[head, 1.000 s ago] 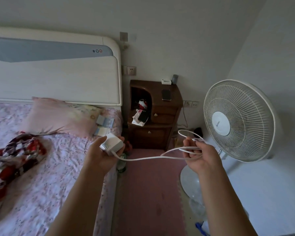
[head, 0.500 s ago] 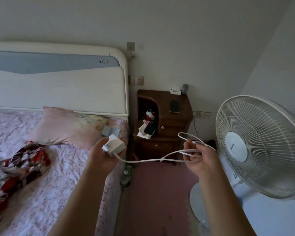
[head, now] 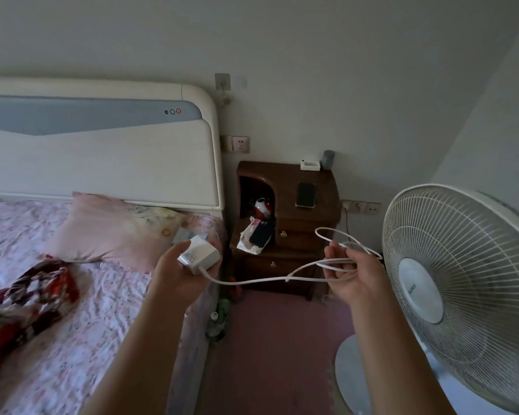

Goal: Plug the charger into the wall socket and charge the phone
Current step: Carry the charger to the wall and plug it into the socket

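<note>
Both hands are busy: the left hand (head: 180,274) grips the charger (head: 199,255), the right hand (head: 354,274) holds loops of limp cable (head: 342,250). The block looks light and rigid; grip its sides near the socket (head: 240,144). The phone (head: 306,194) lies on the nightstand (head: 285,178) top's right edge.

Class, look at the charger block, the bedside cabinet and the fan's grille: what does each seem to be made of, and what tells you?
Charger block: probably matte white plastic, smooth faces, printed marking.
Bedside cabinet: apparently dark brown wood with a slight varnish sheen; solid or veneer is unclear.
Fan's grille: thin white ribs, coated wire or plastic, hard to tell.
</note>
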Motion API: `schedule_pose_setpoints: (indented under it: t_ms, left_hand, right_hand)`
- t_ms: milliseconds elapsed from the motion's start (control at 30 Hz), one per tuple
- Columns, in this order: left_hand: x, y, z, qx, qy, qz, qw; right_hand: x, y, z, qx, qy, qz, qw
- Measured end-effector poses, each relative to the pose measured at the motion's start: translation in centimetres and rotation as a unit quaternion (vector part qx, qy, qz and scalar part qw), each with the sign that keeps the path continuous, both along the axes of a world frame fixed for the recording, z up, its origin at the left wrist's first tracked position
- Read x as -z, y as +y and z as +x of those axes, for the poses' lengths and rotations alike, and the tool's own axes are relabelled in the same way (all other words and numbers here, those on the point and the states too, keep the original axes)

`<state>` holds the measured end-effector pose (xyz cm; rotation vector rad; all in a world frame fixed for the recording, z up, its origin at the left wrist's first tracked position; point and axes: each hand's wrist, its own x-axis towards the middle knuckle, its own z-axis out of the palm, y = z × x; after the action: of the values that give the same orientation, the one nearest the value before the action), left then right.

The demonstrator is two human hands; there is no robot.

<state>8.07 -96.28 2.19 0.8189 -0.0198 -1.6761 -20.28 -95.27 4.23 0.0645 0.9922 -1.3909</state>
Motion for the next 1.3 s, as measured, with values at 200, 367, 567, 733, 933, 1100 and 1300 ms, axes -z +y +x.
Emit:
schedule_pose_setpoints:
  t_ms: [200,367,567,733,933,1100,1300]
  left_hand:
    - [0.9,-4.9,-0.2,0.011,-0.005,-0.001,1.000]
    - [1.1,-10.6,-0.2,0.026,0.004,0.006,1.000]
    - [0.5,-18.6,0.9,0.060,0.020,-0.007,0.998]
    - [0.2,-24.1,1.9,0.070,0.011,-0.003,0.997]
    - [0.7,-28.4,2.6,0.074,0.003,0.013,0.997]
    - [1.6,-31.7,2.6,0.070,0.001,0.027,0.997]
    - [2.3,-35.6,1.8,0.058,-0.007,0.032,0.998]
  right_hand:
    - [0.8,-4.5,0.2,0.002,-0.002,0.018,1.000]
    - [1.1,-8.9,0.7,0.020,0.007,0.011,1.000]
    - [0.2,-15.5,2.4,0.044,0.022,0.023,0.999]
    - [-0.2,-20.0,3.5,0.069,0.025,0.021,0.997]
    - [0.0,-23.7,4.5,0.080,0.020,0.027,0.996]
    - [0.4,-27.0,4.6,0.079,0.014,0.040,0.996]
    - [0.8,-32.2,3.8,0.056,0.014,0.058,0.997]
